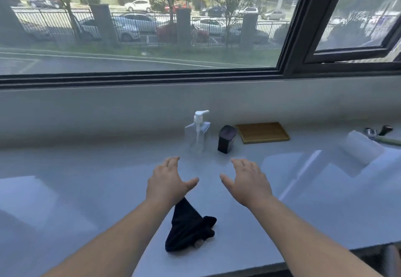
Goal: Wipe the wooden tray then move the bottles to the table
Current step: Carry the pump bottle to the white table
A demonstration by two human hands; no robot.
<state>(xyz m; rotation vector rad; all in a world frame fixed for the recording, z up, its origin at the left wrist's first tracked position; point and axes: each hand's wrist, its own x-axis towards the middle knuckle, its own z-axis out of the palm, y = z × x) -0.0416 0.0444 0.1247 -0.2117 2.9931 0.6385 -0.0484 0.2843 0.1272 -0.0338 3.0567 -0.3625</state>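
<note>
A clear pump bottle (198, 132) with a white pump and a small dark bottle (226, 139) stand side by side on the pale table (86, 179). The wooden tray (263, 132) lies bare just right of the dark bottle, near the wall. My left hand (168, 181) and my right hand (247, 181) hover palm down over the table, short of the bottles, fingers spread, holding nothing. A crumpled dark cloth (188, 226) lies on the table under my left wrist.
A white roll (362, 146) lies at the right, with a metal tool and a dark-handled item (378, 132) behind it. A low wall and a large window run along the back. The table's front edge (314, 253) cuts in at lower right.
</note>
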